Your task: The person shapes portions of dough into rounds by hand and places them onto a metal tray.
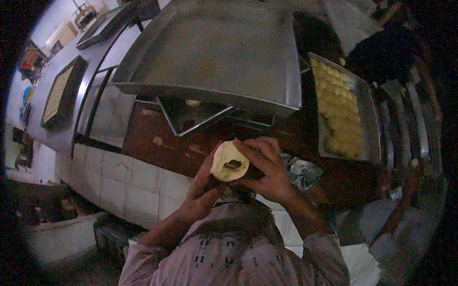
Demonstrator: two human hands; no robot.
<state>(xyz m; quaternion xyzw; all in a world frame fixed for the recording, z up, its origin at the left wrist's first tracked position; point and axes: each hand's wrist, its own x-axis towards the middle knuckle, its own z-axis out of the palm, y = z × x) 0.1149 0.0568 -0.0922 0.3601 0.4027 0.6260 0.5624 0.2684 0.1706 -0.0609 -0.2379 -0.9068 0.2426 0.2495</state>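
Observation:
A pale round piece of dough (228, 161) with dark filling showing in its middle sits between both my hands, held in front of my chest. My left hand (204, 181) cups it from below and the left side. My right hand (265, 164) wraps over its right side, fingers curled on the dough's edge. Both forearms come up from the lower edge in pale rolled sleeves.
A long metal tray (370, 119) packed with several rows of yellow dough pieces lies to the right. A large steel worktable (214, 52) spans the top. A dark tray of pieces (59, 93) rests far left. White tiled wall (129, 186) below; a person in dark clothing (381, 55) stands upper right.

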